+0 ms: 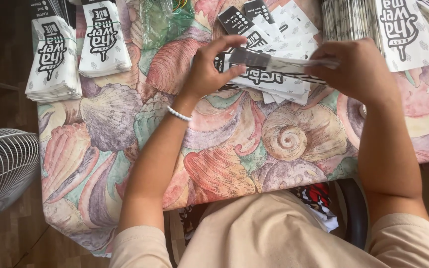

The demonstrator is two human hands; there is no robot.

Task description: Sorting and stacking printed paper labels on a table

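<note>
Pinching opposite ends of one flat paper sleeve (pixel 279 62), our left hand (pixel 209 69) and right hand (pixel 361 69) held it just above the loose heap of sleeves (pixel 274 84) on the desk (pixel 274 149). Each grip was pressed thumb to fingers on the paper. Bundled stacks (pixel 53 59) lay well apart at the far left, with a fan (pixel 1 168) beside the desk. We judged that its draught, or an elbow, could scatter the unbundled heap.

A white fan (pixel 1 173) stands beside the shell-patterned tablecloth (pixel 125 149).
</note>
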